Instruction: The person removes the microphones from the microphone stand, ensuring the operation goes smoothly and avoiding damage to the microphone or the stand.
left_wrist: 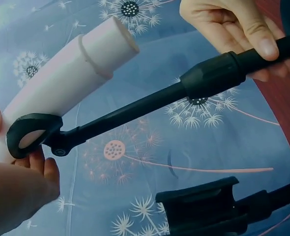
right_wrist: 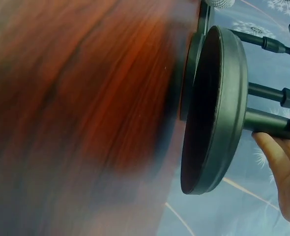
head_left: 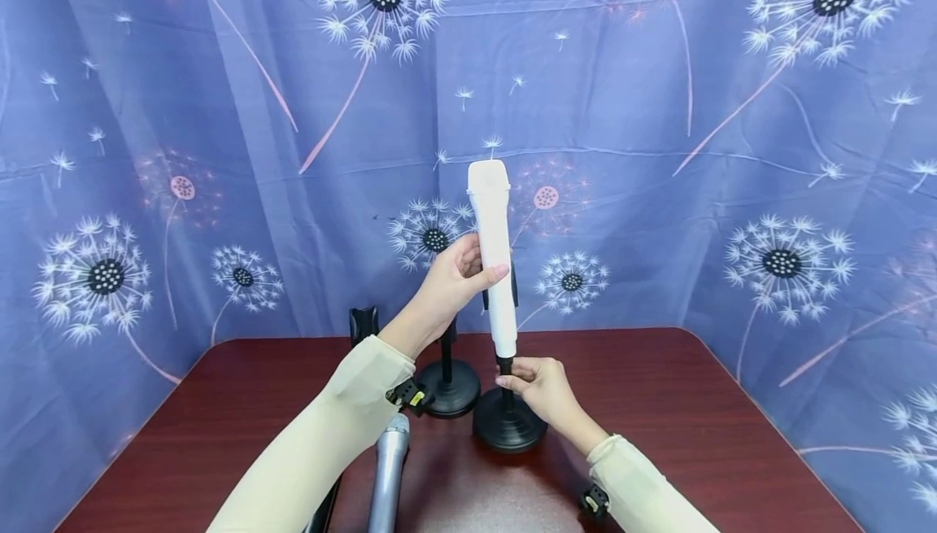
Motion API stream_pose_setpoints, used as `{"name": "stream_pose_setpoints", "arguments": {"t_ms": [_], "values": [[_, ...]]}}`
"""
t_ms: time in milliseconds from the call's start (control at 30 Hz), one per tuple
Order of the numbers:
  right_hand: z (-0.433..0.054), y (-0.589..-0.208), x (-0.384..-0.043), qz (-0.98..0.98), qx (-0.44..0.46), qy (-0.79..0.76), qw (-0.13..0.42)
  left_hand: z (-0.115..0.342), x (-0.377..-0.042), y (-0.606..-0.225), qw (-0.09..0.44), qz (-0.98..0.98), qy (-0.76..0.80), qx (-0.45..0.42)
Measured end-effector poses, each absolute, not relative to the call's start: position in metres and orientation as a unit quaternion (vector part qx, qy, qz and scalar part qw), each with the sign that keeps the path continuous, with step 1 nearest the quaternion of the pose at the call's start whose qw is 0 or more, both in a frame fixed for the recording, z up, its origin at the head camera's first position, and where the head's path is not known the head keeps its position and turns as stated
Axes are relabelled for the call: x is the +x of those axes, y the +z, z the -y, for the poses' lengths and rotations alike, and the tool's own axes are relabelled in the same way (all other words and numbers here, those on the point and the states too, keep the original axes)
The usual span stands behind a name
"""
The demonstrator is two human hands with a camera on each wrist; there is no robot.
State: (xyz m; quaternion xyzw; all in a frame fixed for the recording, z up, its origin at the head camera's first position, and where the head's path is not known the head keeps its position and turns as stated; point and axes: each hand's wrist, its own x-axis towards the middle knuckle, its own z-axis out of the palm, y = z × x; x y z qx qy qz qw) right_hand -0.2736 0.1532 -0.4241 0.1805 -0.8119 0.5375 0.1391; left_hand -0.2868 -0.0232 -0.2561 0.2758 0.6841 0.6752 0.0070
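Note:
A white microphone (head_left: 492, 228) stands nearly upright in the clip (left_wrist: 51, 123) of a black desk microphone stand (head_left: 510, 427). My left hand (head_left: 457, 273) grips its body, thumb in front and fingers behind. Below it, my right hand (head_left: 543, 386) pinches the stand's pole between thumb and fingers. In the left wrist view the thin upper rod (left_wrist: 135, 110) runs from the clip to a thicker collar (left_wrist: 211, 74) beside my right fingers. The round base (right_wrist: 228, 118) shows its underside in the right wrist view, apparently raised from the table.
Behind and to the left is a second black stand (head_left: 450, 391) with an open cradle clip (left_wrist: 201, 206). A silver microphone (head_left: 389, 468) lies near the left forearm, and another black holder (head_left: 362, 323) rises behind that arm. A patterned blue curtain (head_left: 622, 110) hangs behind the dark red table (head_left: 659, 403).

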Motion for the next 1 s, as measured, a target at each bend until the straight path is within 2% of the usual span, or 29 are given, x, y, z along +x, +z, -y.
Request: {"name": "stream_pose_setpoints", "arguments": {"t_ms": [233, 667, 1000], "values": [[-0.157, -0.426, -0.277, 0.817, 0.175, 0.524, 0.166, 0.026, -0.285, -0.254, 0.005, -0.691, 0.673, 0.264], [-0.158, -0.427, -0.278, 0.802, 0.187, 0.548, 0.148, 0.027, -0.283, -0.246, 0.025, -0.658, 0.704, 0.266], [-0.157, -0.421, -0.280, 0.803, 0.182, 0.546, 0.152, 0.031, -0.284, -0.238, 0.006, -0.633, 0.730, 0.256]]}}
